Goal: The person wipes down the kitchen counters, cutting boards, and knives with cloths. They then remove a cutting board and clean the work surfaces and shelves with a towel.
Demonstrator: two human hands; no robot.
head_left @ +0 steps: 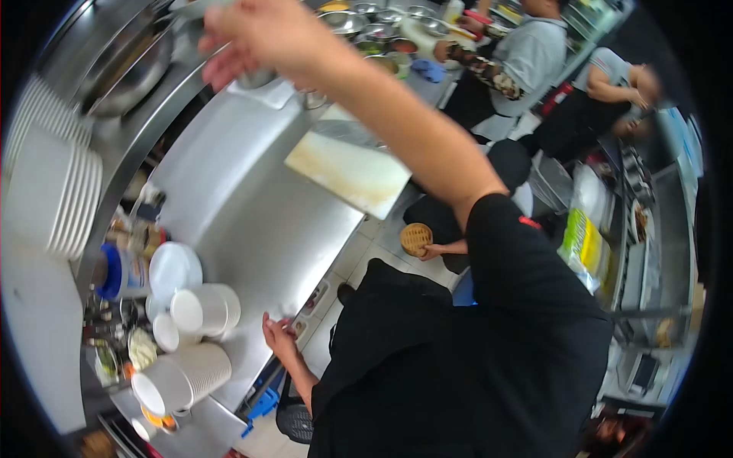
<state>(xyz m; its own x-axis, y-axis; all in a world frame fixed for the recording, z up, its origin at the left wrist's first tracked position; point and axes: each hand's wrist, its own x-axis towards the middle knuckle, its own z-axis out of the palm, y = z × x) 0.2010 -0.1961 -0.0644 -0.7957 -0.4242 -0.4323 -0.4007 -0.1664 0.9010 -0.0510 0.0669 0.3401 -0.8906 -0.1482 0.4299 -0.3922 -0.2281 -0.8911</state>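
Observation:
My right hand (248,38) is raised high at the top left, over the far end of the steel counter (256,221). Its fingers are slightly blurred and apart, with nothing visible between them. Metal pans (130,76) sit on the shelf close to it. Down by the counter's front edge is my left hand (281,337), its fingers loosely apart and nothing seen in them. White paper tubs (183,378) and white containers (205,309) lie nearest to that hand. Under my right forearm, a stained white cutting board (351,172) juts past the counter edge.
Stacked white plates (53,183) line the shelf at left. A person's hand (434,251) holds a round bamboo basket (416,239) low beside me. Two more people work at upper right, near metal bowls (343,23). A black stool (296,420) stands below the counter.

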